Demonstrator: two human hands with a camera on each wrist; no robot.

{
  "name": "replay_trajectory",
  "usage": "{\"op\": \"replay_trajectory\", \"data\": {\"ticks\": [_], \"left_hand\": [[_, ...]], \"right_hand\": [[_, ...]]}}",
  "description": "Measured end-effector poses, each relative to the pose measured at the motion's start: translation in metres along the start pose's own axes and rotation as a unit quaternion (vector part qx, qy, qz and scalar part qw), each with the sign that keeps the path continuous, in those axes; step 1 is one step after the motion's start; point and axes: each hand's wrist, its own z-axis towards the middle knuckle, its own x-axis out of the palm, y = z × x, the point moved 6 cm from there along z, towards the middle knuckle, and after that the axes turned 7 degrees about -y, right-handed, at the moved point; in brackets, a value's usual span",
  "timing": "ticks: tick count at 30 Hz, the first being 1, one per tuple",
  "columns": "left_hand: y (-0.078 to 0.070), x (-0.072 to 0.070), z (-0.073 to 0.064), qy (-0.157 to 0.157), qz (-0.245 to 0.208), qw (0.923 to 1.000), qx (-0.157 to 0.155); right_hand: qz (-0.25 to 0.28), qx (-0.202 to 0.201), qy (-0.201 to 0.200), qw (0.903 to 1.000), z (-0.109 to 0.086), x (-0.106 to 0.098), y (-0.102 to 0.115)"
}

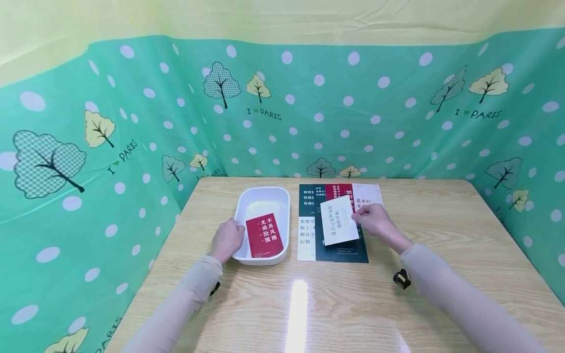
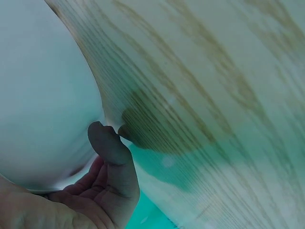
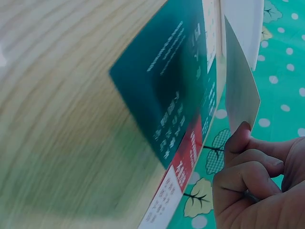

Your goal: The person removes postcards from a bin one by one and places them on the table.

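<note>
My left hand (image 1: 227, 240) grips the near left rim of a white plastic tub (image 1: 262, 200). In the left wrist view its thumb (image 2: 108, 143) presses against the tub's wall. Inside the tub lies a red card (image 1: 264, 235) with white Chinese writing. My right hand (image 1: 374, 219) pinches a white printed card (image 1: 339, 220) by its right edge. This card is tilted above a group of cards on the table, partly covering them. The right wrist view shows the held card (image 3: 242, 86) raised off the dark green card (image 3: 167, 71) below.
The laid-out cards include a white card (image 1: 306, 242) at left, a dark green one (image 1: 307, 200) behind it and red ones (image 1: 340, 189) at the back. They lie right of the tub on a wooden table (image 1: 247, 304). A green dotted curtain (image 1: 304, 132) encloses the table's back and sides.
</note>
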Motion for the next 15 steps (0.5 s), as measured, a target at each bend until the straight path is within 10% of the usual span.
{"op": "replay_trajectory", "data": {"ticks": [15], "left_hand": [[-0.002,-0.003,-0.001,-0.014,0.014,0.9998,0.006]], "right_hand": [[0.013,0.009,0.006,0.9999,-0.006,-0.009,-0.022]]}}
